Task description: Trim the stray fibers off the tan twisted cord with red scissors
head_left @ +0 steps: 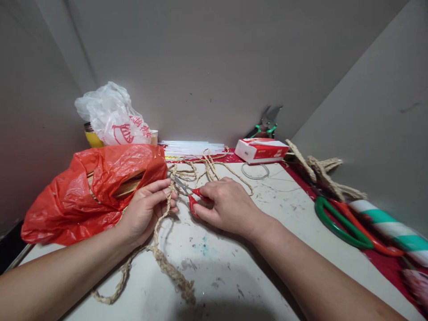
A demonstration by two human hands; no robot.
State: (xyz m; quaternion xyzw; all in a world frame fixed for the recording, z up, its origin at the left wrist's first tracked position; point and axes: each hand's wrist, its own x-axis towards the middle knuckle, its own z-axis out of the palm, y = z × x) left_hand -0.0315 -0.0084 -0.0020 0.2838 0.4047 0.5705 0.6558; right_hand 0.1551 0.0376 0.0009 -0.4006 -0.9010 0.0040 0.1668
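Left hand: closed on the straw braid, thumb and fingers pinching it. Right hand: clamped on the handles of the red-handled scissors, blades slightly apart, tips at the braid just beside my left fingertips. Can't tell if they're touching it.

Braid location: middle of the white tabletop. Its thick frayed end lies toward me; a loop passes below my left wrist; thinner cord loops lie beyond my hands.

Left of that: red plastic bag, just beside my left hand, white printed bag behind it. Far edge: clear sticks, red-and-white box, green-handled pruners behind the box. Wire coil in front. Right edge: big green loop handle beside a striped roll.
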